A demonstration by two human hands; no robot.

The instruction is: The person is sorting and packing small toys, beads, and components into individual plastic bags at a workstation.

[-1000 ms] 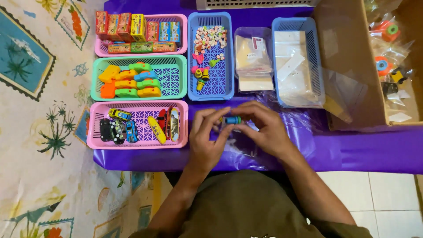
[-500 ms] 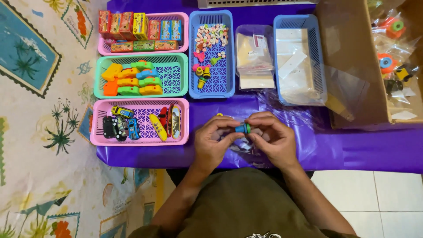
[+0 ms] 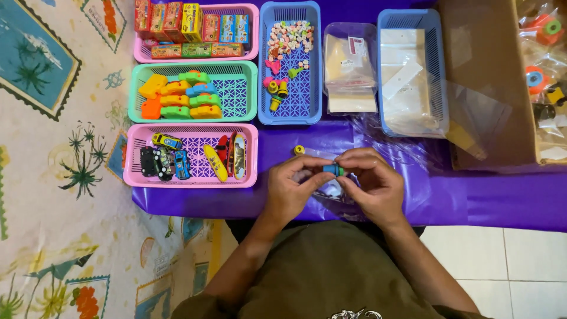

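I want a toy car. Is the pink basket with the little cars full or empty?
Partly full. The pink basket holds a handful of small toy cars along its left and middle, while mesh floor shows bare between them.

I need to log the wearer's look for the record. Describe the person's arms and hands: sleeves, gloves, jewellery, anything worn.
Both forearms are bare from elbow to wrist, with no sleeves in view. The left hand and right hand wear no gloves, and no rings, watch or bracelets show. The only clothing visible is an olive-green garment over the torso, with a small pale print at its lower edge.
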